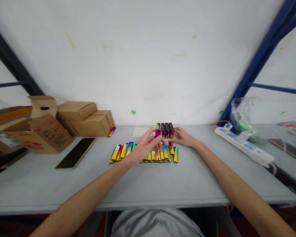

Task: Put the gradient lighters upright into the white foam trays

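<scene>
Currently I see my left hand [145, 144] gripping 1 lighter [158, 134]; my right hand [185, 137], open, touches the lighter block [165, 129] at 3 o'clock.

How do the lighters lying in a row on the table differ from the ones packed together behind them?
The row of lighters lies flat, side by side, on the table; the packed block of lighters stands upright, dark caps up. The row shows mostly yellow and rainbow bodies; the block shows mostly red. The right hand touches the block, while the left hand holds a magenta lighter over the row. Both groups look glossy and metallic.
</scene>
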Available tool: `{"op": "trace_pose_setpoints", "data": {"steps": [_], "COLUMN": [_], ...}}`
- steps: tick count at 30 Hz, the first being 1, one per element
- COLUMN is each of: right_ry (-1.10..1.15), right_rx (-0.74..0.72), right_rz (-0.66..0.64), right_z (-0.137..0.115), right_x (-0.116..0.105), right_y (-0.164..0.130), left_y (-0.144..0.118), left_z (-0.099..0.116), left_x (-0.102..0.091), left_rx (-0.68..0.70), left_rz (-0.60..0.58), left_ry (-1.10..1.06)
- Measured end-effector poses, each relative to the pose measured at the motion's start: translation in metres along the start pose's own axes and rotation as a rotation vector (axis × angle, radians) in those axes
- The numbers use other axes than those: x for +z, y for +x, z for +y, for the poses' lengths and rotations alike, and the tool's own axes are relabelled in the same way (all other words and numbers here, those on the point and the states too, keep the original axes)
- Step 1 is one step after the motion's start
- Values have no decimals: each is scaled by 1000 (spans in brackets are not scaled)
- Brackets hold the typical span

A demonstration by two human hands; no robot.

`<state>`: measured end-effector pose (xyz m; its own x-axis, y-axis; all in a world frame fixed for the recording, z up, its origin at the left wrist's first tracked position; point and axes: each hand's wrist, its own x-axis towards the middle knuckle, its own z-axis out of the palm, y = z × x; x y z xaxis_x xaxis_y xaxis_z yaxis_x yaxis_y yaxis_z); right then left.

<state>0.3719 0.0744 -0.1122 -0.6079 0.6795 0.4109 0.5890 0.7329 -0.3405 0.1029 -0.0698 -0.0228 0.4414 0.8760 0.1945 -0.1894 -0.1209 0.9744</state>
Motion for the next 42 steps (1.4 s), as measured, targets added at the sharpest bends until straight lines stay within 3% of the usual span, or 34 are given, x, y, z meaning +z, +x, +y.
{"op": "trace_pose_setpoints", "data": {"steps": [8,14,26,32,37,42], "right_ry": [9,6,-1,13,-6,-7], "right_rx": [-8,-1,0,-3,-7,-17], "right_rz": [-1,-13,-7,6,3,-11], "right_z": [0,2,6,5,4,7], "right_x": [0,0,3,4,4,5], "right_y": [0,0,-1,-1,1,2], "left_y": [3,6,3,2,14,39], "left_z": [3,-4,-5,-1,2,9], "left_x": [-3,-9,-6,-5,-18,-39], "left_rx": [-95,-92,-163,-75,55,88], "left_rz": [165,291,259,162,135,128], "left_ry": [24,155,94,38,22,159]}}
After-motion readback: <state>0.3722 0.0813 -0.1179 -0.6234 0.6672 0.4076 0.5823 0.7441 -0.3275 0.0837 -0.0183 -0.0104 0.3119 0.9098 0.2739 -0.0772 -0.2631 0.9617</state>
